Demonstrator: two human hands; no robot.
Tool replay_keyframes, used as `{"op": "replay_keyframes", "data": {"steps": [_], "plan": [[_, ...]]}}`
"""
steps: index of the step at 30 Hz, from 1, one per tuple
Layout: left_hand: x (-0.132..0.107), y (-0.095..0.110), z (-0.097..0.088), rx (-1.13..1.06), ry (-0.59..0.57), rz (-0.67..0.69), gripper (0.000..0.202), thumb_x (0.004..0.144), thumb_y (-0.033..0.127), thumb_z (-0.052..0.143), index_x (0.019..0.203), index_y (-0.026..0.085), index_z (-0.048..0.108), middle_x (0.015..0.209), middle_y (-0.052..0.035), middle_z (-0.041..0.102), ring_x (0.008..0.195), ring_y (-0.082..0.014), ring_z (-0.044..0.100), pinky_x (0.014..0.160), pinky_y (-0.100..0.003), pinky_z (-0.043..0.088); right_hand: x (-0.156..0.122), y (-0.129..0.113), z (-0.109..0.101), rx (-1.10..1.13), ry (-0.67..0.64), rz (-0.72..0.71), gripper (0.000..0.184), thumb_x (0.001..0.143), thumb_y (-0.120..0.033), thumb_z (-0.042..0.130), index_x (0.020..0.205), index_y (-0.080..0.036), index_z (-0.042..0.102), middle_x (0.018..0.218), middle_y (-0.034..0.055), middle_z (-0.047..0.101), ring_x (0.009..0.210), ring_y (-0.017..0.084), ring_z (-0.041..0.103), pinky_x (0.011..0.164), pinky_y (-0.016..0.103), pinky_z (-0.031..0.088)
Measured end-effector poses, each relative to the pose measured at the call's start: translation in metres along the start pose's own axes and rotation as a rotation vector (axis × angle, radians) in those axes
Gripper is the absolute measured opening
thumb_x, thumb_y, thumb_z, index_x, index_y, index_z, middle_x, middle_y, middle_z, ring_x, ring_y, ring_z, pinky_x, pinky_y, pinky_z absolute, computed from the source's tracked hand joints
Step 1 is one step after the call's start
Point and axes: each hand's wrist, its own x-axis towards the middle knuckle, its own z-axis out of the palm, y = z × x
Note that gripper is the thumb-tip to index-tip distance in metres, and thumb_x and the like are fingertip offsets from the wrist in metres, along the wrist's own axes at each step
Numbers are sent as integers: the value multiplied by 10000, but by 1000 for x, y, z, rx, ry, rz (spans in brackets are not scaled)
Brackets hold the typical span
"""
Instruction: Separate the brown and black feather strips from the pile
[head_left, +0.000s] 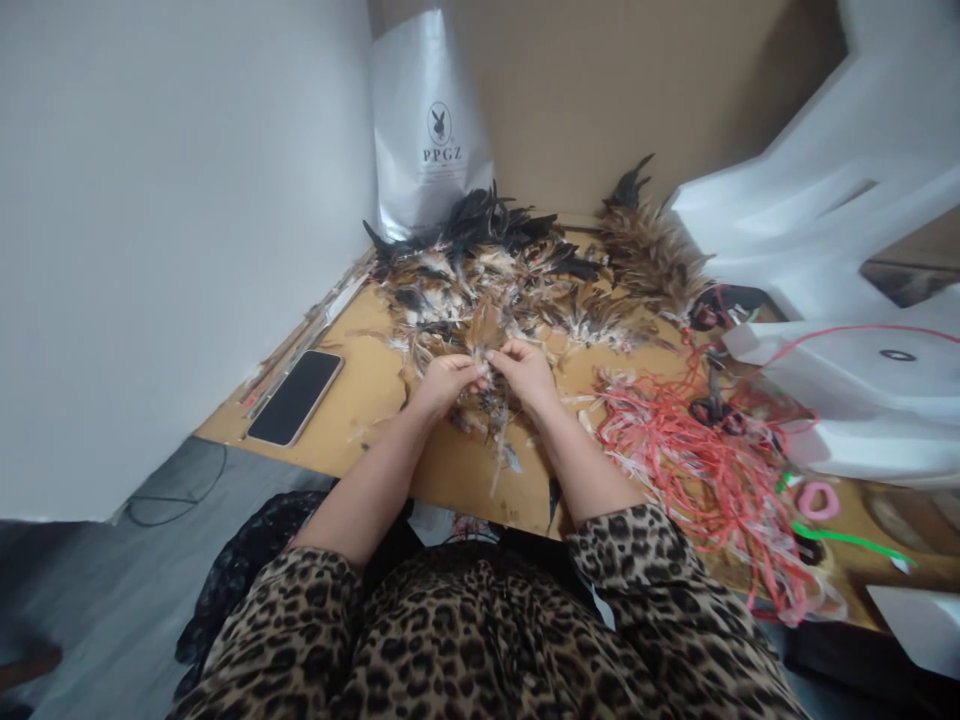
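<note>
Both hands meet over the table, pinching a small bunch of brown feathers (484, 328) whose tips point away from me. My left hand (448, 382) is closed on its lower left side, thumb and fingers together. From the right, my right hand (527, 374) grips the same bunch with thumb and forefinger. Just beyond lies a loose pile of brown, white and black feathers (442, 295). Pale feather scraps (499, 440) lie below my hands near the table's front edge. Fine detail between my fingertips is too small to make out.
A phone (295, 398) lies at left on the yellowish table (367, 345). A silvery white bag (420, 130) stands at the back. Brown feathers (649, 250) are heaped at back right. Tangled red strips (697, 450), a pink ring (818, 500) and white sheets (862, 390) fill the right.
</note>
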Motion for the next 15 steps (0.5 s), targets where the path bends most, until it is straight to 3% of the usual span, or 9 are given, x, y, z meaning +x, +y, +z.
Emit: {"op": "replay_keyframes", "data": {"steps": [6,15], "plan": [[2,0,-1,-178,7,-88,238,593,312,715,653,105,614,546,-9,590,458,-41,489,459,-152,353,6,3,-8,185,29,139,335,639,-499,622,614,-169,563,488,-34,490,411,54,360,405,199,255],[-2,6,1,-314,2,-44,209,594,263,723,653,99,609,564,0,577,471,-22,487,462,-125,370,1,0,-14,182,-40,138,306,583,-454,682,690,-178,607,533,-36,527,426,52,389,402,194,264]]}}
